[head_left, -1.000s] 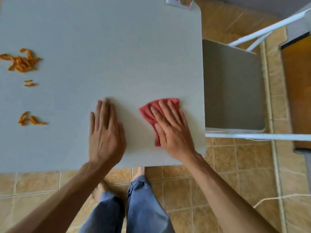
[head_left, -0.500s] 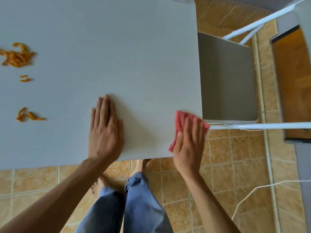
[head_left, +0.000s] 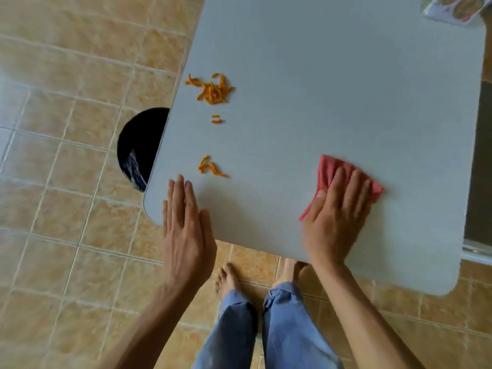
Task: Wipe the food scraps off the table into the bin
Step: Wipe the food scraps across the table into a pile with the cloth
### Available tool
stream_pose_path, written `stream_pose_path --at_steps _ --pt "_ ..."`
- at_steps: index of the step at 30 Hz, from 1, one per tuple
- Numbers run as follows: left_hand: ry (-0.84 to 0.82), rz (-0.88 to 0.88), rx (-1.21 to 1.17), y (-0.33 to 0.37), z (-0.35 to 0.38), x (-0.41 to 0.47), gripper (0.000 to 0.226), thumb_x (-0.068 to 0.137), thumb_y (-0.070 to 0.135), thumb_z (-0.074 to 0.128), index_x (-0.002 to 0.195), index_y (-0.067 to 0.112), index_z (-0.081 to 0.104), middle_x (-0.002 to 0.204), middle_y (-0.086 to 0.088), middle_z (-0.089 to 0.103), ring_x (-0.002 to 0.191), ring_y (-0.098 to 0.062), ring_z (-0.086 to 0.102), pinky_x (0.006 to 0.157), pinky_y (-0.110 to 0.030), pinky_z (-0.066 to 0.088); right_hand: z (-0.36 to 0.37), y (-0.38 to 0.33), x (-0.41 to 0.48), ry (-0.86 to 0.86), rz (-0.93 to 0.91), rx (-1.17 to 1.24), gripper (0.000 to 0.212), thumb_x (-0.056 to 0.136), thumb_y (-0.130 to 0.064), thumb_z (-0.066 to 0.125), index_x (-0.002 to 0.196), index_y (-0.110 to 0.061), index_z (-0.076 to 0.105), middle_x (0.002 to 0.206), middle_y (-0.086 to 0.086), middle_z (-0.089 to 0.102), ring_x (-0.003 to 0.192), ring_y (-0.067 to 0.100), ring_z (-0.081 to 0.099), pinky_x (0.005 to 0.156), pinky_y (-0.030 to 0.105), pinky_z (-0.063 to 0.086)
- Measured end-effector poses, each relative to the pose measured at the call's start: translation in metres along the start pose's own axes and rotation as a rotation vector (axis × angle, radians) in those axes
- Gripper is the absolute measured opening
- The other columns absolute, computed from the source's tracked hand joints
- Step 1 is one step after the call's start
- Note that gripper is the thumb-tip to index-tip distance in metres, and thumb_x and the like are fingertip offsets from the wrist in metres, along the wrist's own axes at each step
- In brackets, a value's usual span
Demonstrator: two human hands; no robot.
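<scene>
Orange food scraps lie on the grey table (head_left: 332, 89) near its left edge: a larger pile (head_left: 213, 89), two small bits (head_left: 217, 119) and a smaller cluster (head_left: 210, 167). A black bin (head_left: 141, 145) stands on the floor, half hidden under the table's left edge. My right hand (head_left: 336, 211) presses flat on a red cloth (head_left: 332, 170) on the near middle of the table. My left hand (head_left: 186, 225) lies flat with fingers together at the near left corner, just below the smaller cluster, holding nothing.
A printed packet (head_left: 458, 6) sits at the table's far right corner. A grey chair seat (head_left: 479, 169) stands along the right edge. My bare feet (head_left: 229, 280) and jeans are on the tan tiled floor (head_left: 66, 182) below the near edge.
The view has swung left, revealing the bin. My right hand, which had drawn the cloth to the table's right edge, is back on the tabletop. The left hand stays flat.
</scene>
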State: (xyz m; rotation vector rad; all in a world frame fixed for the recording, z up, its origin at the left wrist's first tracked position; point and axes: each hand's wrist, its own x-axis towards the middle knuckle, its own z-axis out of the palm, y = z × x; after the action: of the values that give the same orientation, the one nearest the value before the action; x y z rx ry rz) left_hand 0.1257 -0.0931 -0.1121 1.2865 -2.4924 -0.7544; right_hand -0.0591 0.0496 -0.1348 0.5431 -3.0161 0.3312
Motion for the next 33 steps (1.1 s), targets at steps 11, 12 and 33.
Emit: stream_pose_path --at_steps 11,12,33 --pt "-0.014 -0.103 0.104 -0.059 -0.011 0.009 0.055 0.106 0.025 0.024 0.156 0.005 0.012 0.166 -0.010 0.005 0.154 -0.022 0.000 0.124 -0.046 0.014 0.013 -0.053 -0.006 -0.094 -0.249 0.031 0.053 0.107 -0.030 0.032 0.155 -0.007 0.036 0.164 0.020 0.029 0.152 0.040 0.025 0.121 0.057 0.025" --pt "-0.008 -0.102 0.090 -0.059 -0.011 0.009 0.055 0.106 0.024 0.025 0.156 0.004 0.012 0.166 -0.010 0.005 0.154 -0.022 -0.001 0.123 -0.046 0.014 0.012 -0.061 -0.024 -0.070 -0.186 0.056 0.052 0.107 -0.027 0.034 0.154 -0.005 0.037 0.162 0.022 0.030 0.151 0.042 0.026 0.120 0.058 0.026" --pt "0.071 -0.172 0.013 -0.056 -0.008 0.006 0.055 0.103 0.016 0.030 0.155 0.000 0.017 0.165 -0.012 0.008 0.154 -0.021 0.001 0.124 -0.042 0.015 0.032 -0.161 -0.051 -0.156 -0.564 0.081 0.053 0.105 -0.025 0.043 0.155 -0.009 0.036 0.163 0.016 0.031 0.154 0.035 0.024 0.121 0.056 0.026"
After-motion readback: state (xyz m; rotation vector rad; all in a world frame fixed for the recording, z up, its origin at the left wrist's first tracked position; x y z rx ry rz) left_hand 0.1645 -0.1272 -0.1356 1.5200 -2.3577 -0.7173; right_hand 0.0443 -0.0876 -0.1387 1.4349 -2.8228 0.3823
